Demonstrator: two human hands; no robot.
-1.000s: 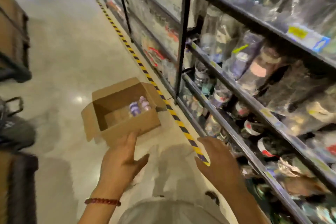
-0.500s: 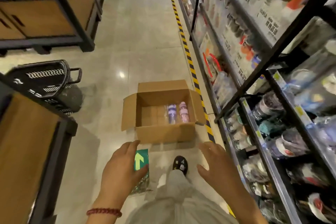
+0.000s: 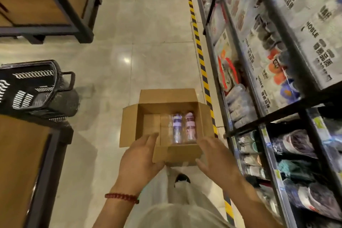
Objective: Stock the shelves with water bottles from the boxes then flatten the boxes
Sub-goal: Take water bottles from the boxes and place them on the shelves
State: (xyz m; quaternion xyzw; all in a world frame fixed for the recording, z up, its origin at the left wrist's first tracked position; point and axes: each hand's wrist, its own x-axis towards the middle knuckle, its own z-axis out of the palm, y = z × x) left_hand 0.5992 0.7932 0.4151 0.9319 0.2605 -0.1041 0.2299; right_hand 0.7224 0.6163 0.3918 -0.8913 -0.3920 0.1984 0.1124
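Observation:
An open cardboard box stands on the shop floor with its flaps spread. Two clear water bottles lie side by side in its right half, one with purple bands and one with pink bands. My left hand is stretched out over the box's near left corner, fingers straight, holding nothing. My right hand hovers at the near right corner, fingers spread and empty. Whether either hand touches the cardboard I cannot tell. The shelves on the right carry packed bottles and cups.
A yellow-black floor stripe runs along the shelf foot. A black shopping basket stands on the left, beside wooden display units with black frames. My leg and dark shoe are just below the box.
I have stepped up to the box and turned to face it. Both hands have reached forward from short of it to its near edge.

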